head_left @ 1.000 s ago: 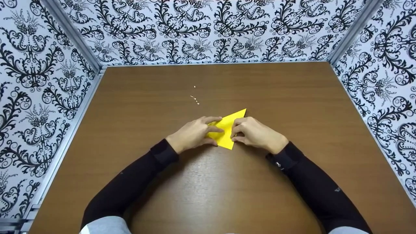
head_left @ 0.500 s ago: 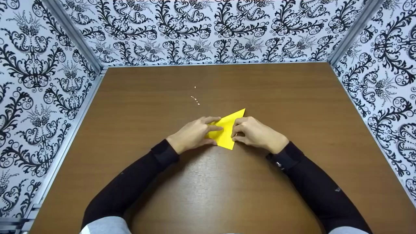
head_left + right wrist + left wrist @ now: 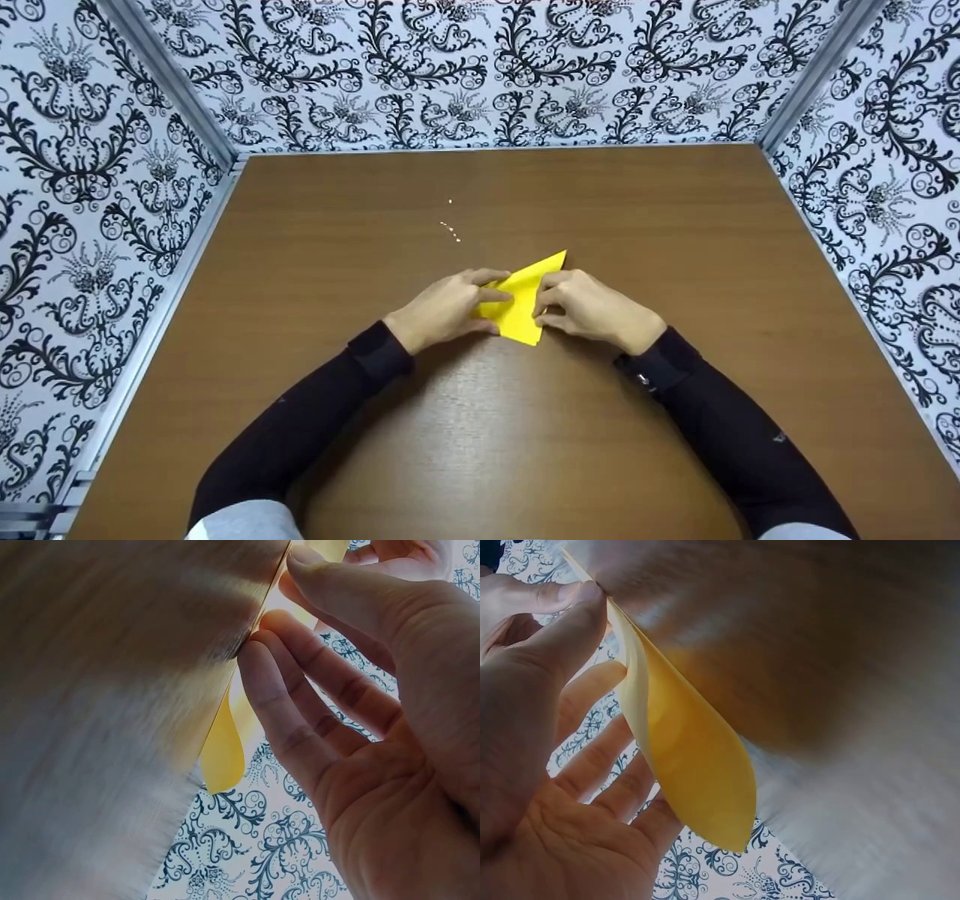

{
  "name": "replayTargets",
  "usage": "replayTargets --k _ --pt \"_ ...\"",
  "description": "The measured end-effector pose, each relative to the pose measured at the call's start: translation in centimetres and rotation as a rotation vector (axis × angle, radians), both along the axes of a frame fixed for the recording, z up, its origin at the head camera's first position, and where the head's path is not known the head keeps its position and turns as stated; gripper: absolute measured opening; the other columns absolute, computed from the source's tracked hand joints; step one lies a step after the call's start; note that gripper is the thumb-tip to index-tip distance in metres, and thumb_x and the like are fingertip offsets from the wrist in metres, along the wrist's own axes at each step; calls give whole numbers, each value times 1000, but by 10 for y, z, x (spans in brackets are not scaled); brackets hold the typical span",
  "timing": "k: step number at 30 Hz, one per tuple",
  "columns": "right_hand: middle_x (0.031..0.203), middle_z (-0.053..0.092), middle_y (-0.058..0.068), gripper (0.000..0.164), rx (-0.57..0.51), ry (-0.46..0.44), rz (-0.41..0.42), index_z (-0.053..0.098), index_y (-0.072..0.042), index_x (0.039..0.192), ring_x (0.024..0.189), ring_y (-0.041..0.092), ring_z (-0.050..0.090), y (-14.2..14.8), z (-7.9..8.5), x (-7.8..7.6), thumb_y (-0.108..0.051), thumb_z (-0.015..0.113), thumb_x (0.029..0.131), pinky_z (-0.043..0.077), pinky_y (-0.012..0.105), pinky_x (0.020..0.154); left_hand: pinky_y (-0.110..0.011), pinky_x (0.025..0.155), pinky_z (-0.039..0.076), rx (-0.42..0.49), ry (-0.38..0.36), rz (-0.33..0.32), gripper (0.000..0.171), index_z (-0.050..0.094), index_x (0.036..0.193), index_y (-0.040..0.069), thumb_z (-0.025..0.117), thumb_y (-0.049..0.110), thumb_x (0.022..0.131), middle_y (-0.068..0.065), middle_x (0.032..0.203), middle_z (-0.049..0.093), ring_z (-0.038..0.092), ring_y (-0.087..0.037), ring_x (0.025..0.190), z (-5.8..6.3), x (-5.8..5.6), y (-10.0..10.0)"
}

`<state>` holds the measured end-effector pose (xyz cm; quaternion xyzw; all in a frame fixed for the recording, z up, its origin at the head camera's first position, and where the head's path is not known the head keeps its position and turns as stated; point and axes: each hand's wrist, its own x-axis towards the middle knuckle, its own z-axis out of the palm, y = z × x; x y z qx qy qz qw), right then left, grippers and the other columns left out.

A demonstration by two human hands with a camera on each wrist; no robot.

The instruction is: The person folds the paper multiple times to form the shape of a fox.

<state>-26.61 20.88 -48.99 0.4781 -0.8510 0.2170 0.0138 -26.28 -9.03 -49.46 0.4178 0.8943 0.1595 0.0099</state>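
Between the brown wooden table's (image 3: 465,435) side edges, the folded yellow paper (image 3: 521,304) now shows two near tips, so it looks uneven; left hand (image 3: 448,304) spread on it, right hand (image 3: 594,306) pinching its edge.

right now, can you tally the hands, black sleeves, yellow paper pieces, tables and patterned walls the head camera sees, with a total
Hands: 2
Black sleeves: 2
Yellow paper: 1
Table: 1
Patterned walls: 3
Total: 9
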Motion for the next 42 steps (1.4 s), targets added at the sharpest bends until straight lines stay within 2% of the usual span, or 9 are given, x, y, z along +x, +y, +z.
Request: replayTargets --k 13,27,33,42 --pt "103 80 10 6 10 -4 -4 90 -5 105 92 24 78 0 -1 0 -9 92 102 69 40 84 -49 127 59 46 -49 -8 59 78 152 11 93 35 100 -14 174 62 68 -36 155 1 -4 -2" --pt "100 81 11 4 -8 16 13 90 -5 102 91 25 79 -1 -1 -1 -5 93 99 70 41 84 -49 127 59 57 -51 -32 59 80 149 10 96 34 97 -15 174 62 68 -37 155 0 -4 -4" --pt "99 80 11 4 -20 26 23 91 -5 100 86 24 78 -1 -2 -1 -4 94 98 68 37 78 -47 123 62 56 -37 -42 55 82 146 11 95 34 98 -15 172 63 70 -37 152 0 -4 -4" --pt "100 81 11 4 -20 24 18 91 -4 100 88 24 78 -1 -3 -2 -4 94 98 69 38 79 -49 127 60 32 -36 -20 57 81 148 12 95 38 99 -14 175 61 68 -38 155 1 -2 -4"
